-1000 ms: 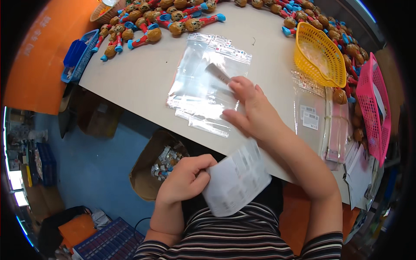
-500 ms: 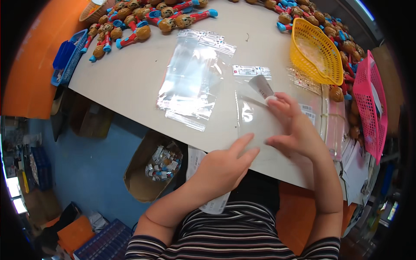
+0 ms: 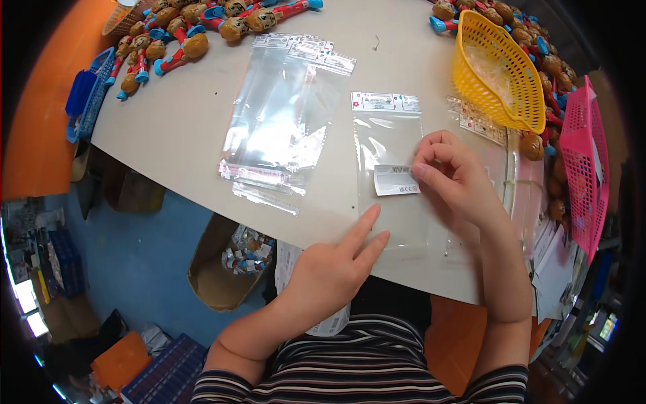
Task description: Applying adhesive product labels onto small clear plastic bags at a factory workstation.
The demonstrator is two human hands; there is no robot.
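Pale table (image 3: 182, 121): over clear bag (image 3: 380, 148), my right hand (image 3: 461, 176) pinches a white, dark-printed label (image 3: 393, 182); my left hand (image 3: 328, 269) spreads two fingers, grip unclear.

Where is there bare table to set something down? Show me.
The table: left of the bag stack, nearer than the left toys; and between stack and yellow basket, beyond the single bag, bar a thin strand. Crowded: the right, with pink basket, right toys and right hand.
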